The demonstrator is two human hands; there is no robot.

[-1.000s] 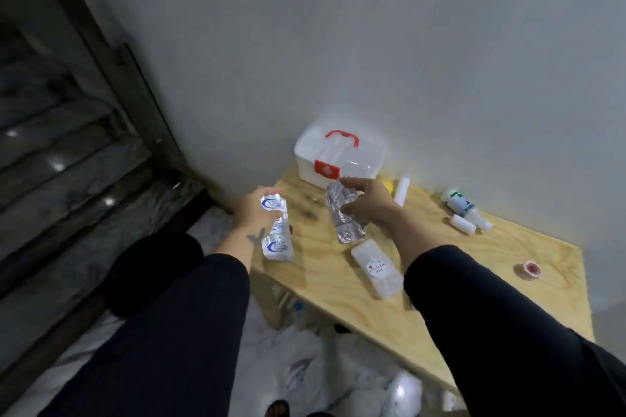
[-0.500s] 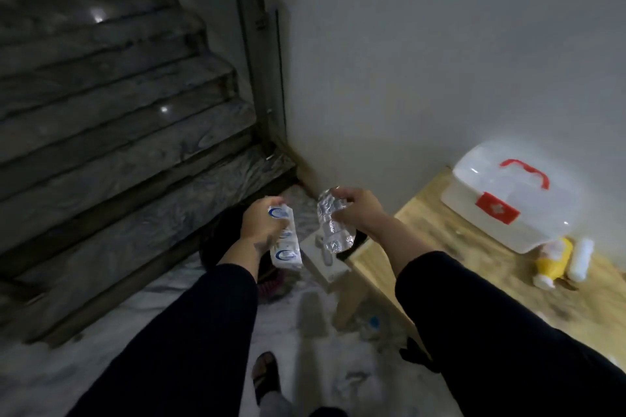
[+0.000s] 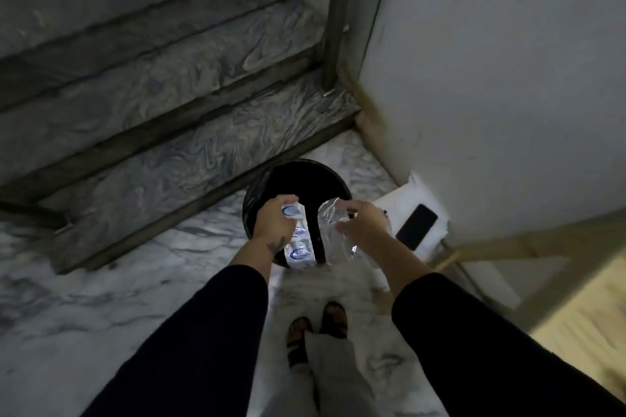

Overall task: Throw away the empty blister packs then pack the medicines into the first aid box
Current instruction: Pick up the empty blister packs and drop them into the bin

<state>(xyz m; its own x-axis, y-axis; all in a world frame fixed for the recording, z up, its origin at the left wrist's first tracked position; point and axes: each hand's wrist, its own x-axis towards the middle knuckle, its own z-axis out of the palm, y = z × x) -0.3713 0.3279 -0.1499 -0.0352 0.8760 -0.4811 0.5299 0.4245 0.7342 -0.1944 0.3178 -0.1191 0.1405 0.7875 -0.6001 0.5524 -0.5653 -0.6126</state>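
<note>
My left hand grips a silver blister pack with blue round marks, which hangs down over the near rim of a round black bin on the floor. My right hand holds a crumpled plain foil blister pack beside it, also above the bin's near edge. Both packs hang a little apart from each other. The first aid box and the medicines are out of view.
Marble stairs rise behind and to the left of the bin. A white wall stands on the right. A white stool with a black phone sits beside the bin. The wooden table's corner shows at right. My feet stand below.
I have turned left, away from the table, and looked down. Both hands carried the blister packs from beside the table to above the black bin. The first aid box left the view.
</note>
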